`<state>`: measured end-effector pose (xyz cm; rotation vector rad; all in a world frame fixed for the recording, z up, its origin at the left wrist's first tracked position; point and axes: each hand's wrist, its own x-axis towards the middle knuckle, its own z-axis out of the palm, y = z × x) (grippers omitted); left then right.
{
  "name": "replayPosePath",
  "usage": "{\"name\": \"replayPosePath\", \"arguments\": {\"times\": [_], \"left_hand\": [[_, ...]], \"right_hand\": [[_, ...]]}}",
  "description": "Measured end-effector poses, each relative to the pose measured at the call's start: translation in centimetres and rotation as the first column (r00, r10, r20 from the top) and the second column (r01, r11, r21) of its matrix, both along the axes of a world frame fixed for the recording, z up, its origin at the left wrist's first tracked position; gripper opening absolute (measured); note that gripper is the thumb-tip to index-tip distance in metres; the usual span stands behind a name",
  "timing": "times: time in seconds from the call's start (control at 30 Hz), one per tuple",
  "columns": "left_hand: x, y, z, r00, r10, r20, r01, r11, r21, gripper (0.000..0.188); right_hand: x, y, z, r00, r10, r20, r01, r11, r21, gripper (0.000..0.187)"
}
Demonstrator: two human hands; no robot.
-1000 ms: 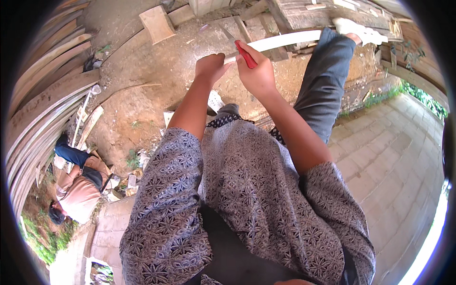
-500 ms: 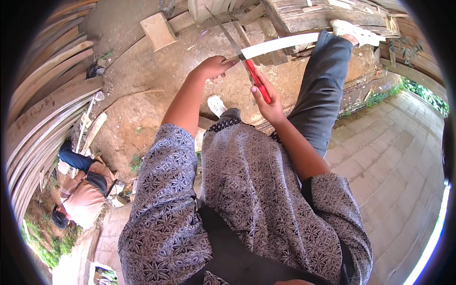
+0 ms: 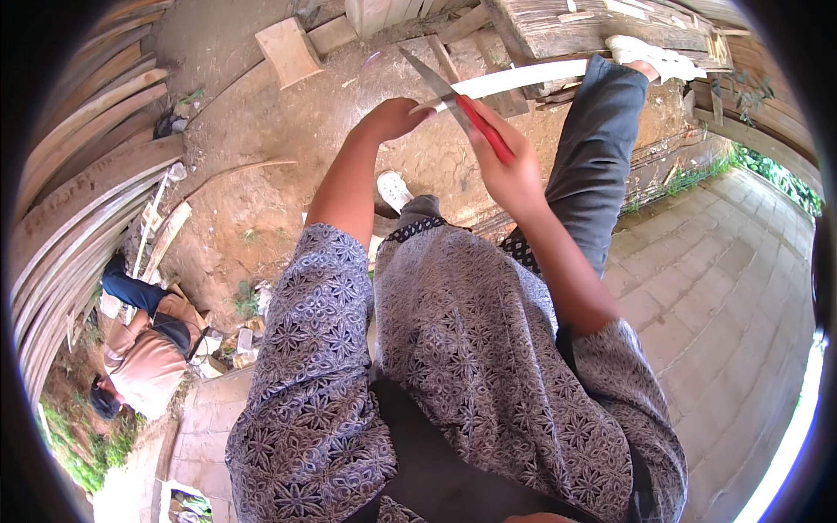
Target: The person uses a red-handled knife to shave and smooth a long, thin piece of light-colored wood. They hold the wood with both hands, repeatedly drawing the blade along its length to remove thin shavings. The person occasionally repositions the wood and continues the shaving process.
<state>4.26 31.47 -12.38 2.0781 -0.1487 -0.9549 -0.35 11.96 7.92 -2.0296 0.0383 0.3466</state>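
Note:
My right hand (image 3: 508, 170) is closed round the red handle (image 3: 488, 131) of a handsaw. Its tapering grey blade (image 3: 429, 77) points away and to the left, lying across a long, pale, narrow board (image 3: 523, 77) near that board's left end. My left hand (image 3: 394, 118) grips this end, thumb stretched along it; the fingers underneath are partly hidden. From there the board runs right to my bent right leg (image 3: 593, 148), which covers its far part.
My right shoe (image 3: 654, 58) rests on a weathered wooden bench (image 3: 540, 30). A loose plank (image 3: 288, 54) lies on the dirt ground. Stacked boards (image 3: 87, 187) line the left side, where another person (image 3: 153, 357) bends low. Paving (image 3: 715, 279) spreads to the right.
My right hand has moved slightly right and nearer with the saw, and less of the blade reaches beyond the board. The left hand stays at the board's end.

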Motion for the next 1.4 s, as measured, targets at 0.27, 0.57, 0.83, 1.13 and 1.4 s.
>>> {"name": "replayPosePath", "arguments": {"times": [0.27,0.57,0.83,1.13,1.4], "left_hand": [[-0.8,-0.1,0.7,0.999,0.035,-0.038,-0.034,0.999,0.028,0.062],[-0.1,0.7,0.8,0.987,-0.159,-0.017,0.16,0.983,0.086,0.049],[-4.7,9.2,1.4,0.894,0.229,-0.386,-0.264,0.964,-0.041,0.048],[-4.1,2.1,4.1,0.563,0.507,-0.652,-0.826,0.328,-0.459,0.035],[0.8,-6.0,1.1,0.54,0.311,0.782,-0.418,0.905,-0.072,0.064]], "right_hand": [[-6.8,-5.1,13.8,0.965,-0.037,-0.258,0.031,0.999,-0.028,0.042],[3.7,5.2,-9.5,0.988,-0.153,-0.035,0.151,0.986,-0.067,0.036],[4.6,2.7,0.4,0.986,-0.117,0.119,0.091,0.975,0.201,0.043],[1.5,-8.8,11.2,0.952,-0.302,0.048,0.288,0.939,0.189,0.045],[-5.7,-18.0,15.4,0.778,-0.528,0.34,0.565,0.825,-0.013,0.043]]}}
